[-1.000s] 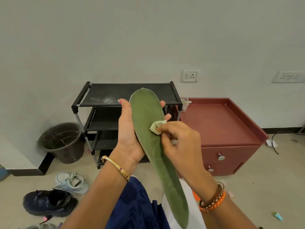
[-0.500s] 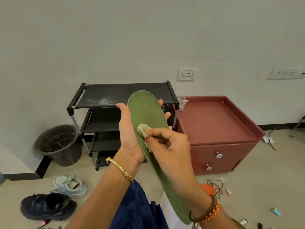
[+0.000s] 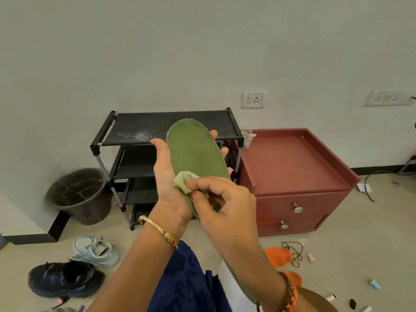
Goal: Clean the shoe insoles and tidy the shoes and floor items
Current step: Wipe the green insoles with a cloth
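A long green insole (image 3: 194,152) stands upright in front of me, toe end up. My left hand (image 3: 167,183) holds it from behind, thumb at its left edge and fingertips showing past its right edge. My right hand (image 3: 221,206) pinches a small pale-green cloth (image 3: 184,181) against the insole's left side near its middle; that hand and forearm hide the lower half of the insole. On the floor at the left lie a white sneaker (image 3: 95,251) and a black sneaker (image 3: 65,279).
A black shoe rack (image 3: 126,134) stands against the wall, with a dark bin (image 3: 78,194) to its left and a red cabinet (image 3: 301,199) to its right. An orange item (image 3: 278,256), a brown lace (image 3: 292,251) and several small bits lie scattered on the floor at the right.
My right hand has slid the cloth down and leftwards across the insole. The view has tilted down, showing more of the floor.
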